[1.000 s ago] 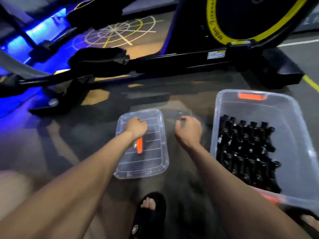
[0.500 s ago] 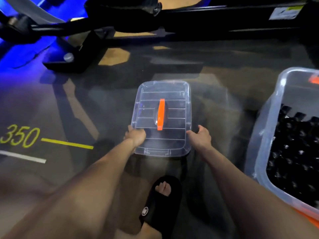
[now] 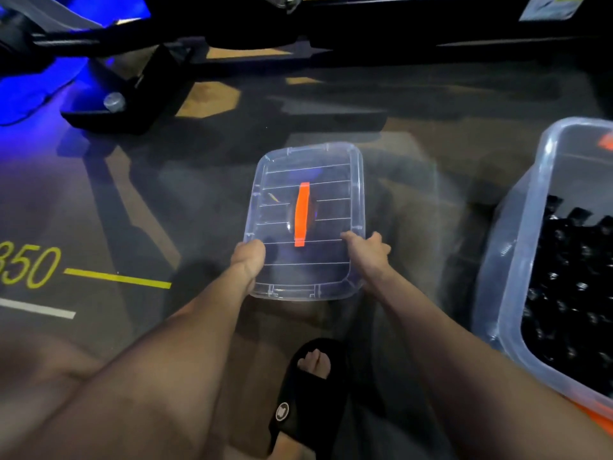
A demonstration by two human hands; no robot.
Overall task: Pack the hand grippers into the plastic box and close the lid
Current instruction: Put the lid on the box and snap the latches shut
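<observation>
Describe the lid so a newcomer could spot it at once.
Start at the big clear box of black grippers on the right, then look left along the floor. The lid is the flat clear panel gripped by both hands, left hand and right hand, marked by its orange handle.

Dark floor, yellow 350 marking, blue glow.

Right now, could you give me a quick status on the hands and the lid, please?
Left hand and right hand each grip a side of the clear lid. Plastic box open, hand grippers inside. Nothing between.
</observation>
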